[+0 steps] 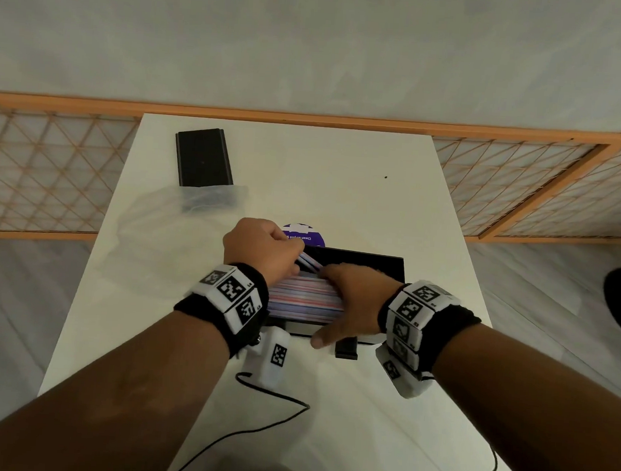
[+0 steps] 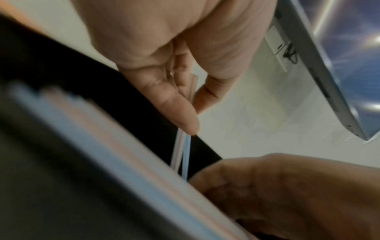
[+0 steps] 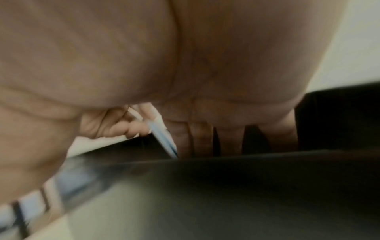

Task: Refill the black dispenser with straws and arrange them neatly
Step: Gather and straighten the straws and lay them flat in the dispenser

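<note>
The black dispenser [image 1: 373,263] stands open on the white table [image 1: 342,186], holding a flat layer of pink, blue and white straws [image 1: 304,301]. At its far left corner my left hand [image 1: 264,246] pinches a few straws [image 1: 309,262] between thumb and fingers; the left wrist view shows these pinched straws [image 2: 184,151] slanting down into the box. My right hand [image 1: 352,300] lies flat over the right end of the layer. Its fingers reach straight into the box and its thumb rests on the front edge. The right wrist view shows the held straws [image 3: 162,138] and the dispenser's front wall [image 3: 226,178].
The dispenser's black lid [image 1: 202,161] lies at the far left of the table, partly on a clear plastic bag [image 1: 178,218]. A purple round label [image 1: 307,235] sits just behind the dispenser. A black cable [image 1: 272,394] runs across the near table. A wooden lattice screen [image 1: 49,165] stands beyond.
</note>
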Tool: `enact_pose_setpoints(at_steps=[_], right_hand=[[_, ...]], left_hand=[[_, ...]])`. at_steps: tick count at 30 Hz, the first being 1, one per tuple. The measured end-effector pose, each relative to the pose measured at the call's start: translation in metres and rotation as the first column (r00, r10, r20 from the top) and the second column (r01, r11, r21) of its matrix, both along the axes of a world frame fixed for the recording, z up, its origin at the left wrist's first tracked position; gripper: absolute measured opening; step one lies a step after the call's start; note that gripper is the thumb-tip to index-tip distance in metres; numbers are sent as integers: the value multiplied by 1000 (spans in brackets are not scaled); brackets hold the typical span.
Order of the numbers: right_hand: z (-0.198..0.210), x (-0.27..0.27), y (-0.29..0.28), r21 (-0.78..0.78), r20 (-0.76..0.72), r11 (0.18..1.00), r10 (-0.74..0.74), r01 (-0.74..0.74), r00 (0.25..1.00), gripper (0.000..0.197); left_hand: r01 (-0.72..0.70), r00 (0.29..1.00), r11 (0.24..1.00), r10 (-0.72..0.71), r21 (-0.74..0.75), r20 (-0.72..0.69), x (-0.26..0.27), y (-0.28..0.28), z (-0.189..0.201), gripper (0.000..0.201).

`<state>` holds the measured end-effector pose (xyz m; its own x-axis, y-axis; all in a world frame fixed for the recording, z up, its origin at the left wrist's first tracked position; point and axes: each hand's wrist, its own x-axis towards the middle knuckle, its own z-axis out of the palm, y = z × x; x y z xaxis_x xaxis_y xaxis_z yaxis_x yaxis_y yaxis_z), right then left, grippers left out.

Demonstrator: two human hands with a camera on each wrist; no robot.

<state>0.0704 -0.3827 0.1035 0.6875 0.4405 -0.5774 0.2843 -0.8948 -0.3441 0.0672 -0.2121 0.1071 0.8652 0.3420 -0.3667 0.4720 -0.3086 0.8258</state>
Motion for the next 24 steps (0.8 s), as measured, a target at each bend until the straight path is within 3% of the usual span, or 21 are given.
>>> enact_pose_setpoints(at_steps=[4,7,10,12,18,21,24], right_hand=[[14,2,-4,147,84,981,-139,126,987,86],[9,-3,4,83,56,992,-98,93,994,84],[-8,-9,8,28,99,999,-36,34,994,108],[-13,-12,9,80,143,996,-54,43,988,111],[-18,-14,15,153,210,984,-117,86,971,85],[-24,-16,17,152,285,985,-124,83,951,69],[-29,-20,20,126,288,990,-99,65,952,51]], left_hand=[[145,989,988,-144,-55,33,-7,14,14,6],[258,965,965,-254,-55,62,-13,20,21,6],[308,947,950,-303,-40,109,-18,32,31,5],[316,941,947,-306,-52,146,-19,43,38,7],[177,982,965,-158,-195,107,-17,56,30,15],[69,997,981,-63,-182,39,-17,40,16,14],[119,993,981,-122,-153,-6,-20,22,6,12]])
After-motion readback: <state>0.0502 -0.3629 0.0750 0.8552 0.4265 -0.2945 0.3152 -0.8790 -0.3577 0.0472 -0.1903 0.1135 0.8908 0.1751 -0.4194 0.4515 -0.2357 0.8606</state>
